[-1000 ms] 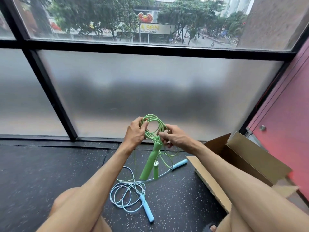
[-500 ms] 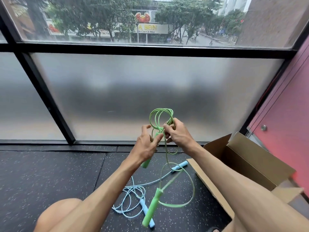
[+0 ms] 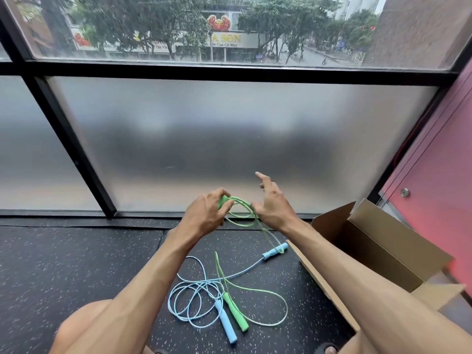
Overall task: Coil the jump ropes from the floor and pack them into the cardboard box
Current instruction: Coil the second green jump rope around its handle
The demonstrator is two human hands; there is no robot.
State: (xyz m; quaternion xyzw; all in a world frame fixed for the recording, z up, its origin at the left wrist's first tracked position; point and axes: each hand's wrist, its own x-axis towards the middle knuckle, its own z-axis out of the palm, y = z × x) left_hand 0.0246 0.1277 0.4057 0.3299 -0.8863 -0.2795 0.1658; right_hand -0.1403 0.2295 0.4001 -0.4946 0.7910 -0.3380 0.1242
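My left hand [image 3: 207, 213] grips one handle of the green jump rope [image 3: 242, 213] in front of the frosted window. A few green loops hang between my hands. My right hand [image 3: 272, 204] is beside the loops with its fingers spread and straight; the rope passes under its palm. The rest of the green cord trails down to the floor, where its other green handle [image 3: 236, 315] lies. A light blue jump rope [image 3: 194, 295] lies loosely looped on the floor beside it. The open cardboard box [image 3: 378, 254] stands at the right.
The floor is dark speckled rubber matting [image 3: 63, 264]. A black-framed window wall [image 3: 178, 149] runs across the far side. A pink door [image 3: 439, 175] stands behind the box. My knees show at the bottom edge.
The green coil has come partly undone: its free handle dropped from mid-air to the floor beside the blue handle. My right hand let go of the loops and spread its fingers. Both hands lowered.
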